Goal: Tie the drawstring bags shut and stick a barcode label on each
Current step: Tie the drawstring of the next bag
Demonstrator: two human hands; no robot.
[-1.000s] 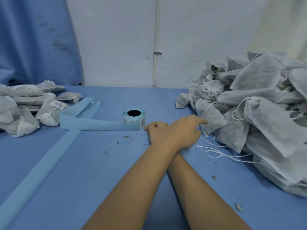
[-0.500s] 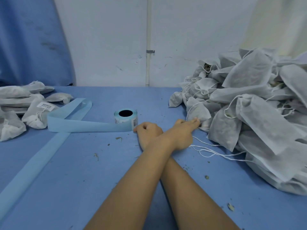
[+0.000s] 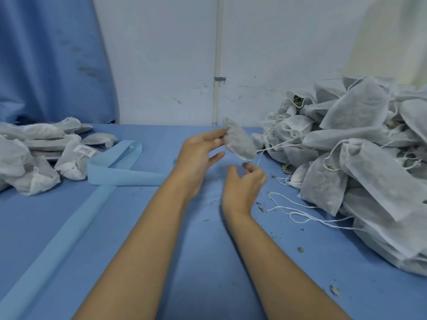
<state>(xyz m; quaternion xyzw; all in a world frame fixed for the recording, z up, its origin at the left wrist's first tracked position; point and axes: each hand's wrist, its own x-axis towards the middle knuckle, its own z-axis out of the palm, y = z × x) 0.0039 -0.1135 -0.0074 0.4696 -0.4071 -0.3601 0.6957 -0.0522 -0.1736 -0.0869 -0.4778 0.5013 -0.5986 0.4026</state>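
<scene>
Fingers [image 3: 213, 135] of my left hand [image 3: 198, 155] pinch one drawstring bag [image 3: 240, 144] above the table [image 3: 208, 262] near its far edge. My right hand [image 3: 245, 183] curls beside its string [image 3: 259, 159]; whether it grips I cannot tell. Two heaps of bags lie at the side edges, the left pile [image 3: 34, 153] and the right pile [image 3: 358, 158].

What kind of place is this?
Probably a packing bench in a workshop: untied drawstring bags heaped on the right, tied bags on the left, one showing a barcode label, and blue label backing across the table. The left hand holds a bag; the right hand pinches its drawstring.
</scene>
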